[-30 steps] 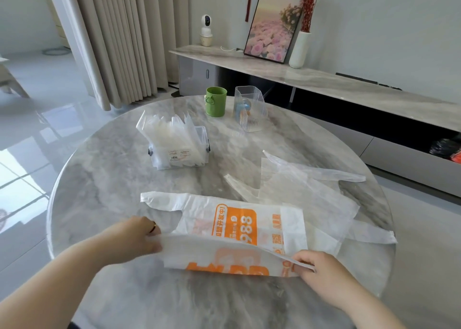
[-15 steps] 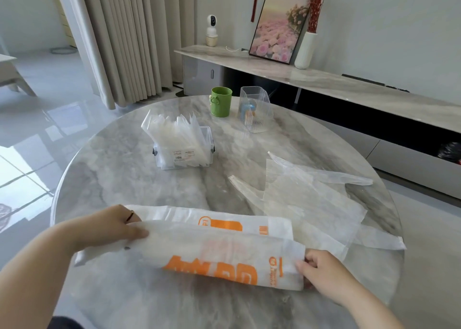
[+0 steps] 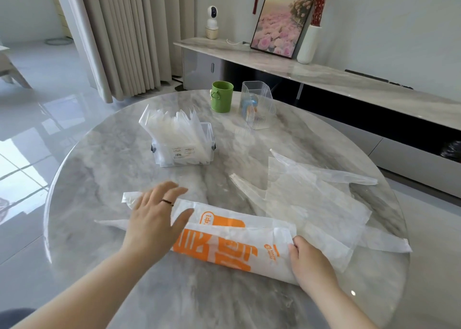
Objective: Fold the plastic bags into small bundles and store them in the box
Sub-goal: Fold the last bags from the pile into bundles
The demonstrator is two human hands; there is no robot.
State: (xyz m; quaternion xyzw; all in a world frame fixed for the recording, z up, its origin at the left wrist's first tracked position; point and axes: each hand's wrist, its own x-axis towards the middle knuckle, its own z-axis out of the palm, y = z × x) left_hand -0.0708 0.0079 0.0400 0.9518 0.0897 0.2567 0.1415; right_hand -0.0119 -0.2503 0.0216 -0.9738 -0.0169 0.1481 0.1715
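Your left hand [image 3: 156,219] lies flat, fingers spread, on the orange-printed bag [image 3: 232,244] — your right hand [image 3: 310,263] pinches its end.

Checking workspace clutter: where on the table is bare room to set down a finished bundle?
Bare marble lies left of the clear box, out to the table rim, and along the near edge in front of the orange-printed bag. The right side is crowded with loose translucent bags; the far edge holds the green cup and ribbed holder.

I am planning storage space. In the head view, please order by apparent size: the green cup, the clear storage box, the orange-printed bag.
1. orange-printed bag, though it lies nearest the camera
2. clear storage box
3. green cup, farthest away
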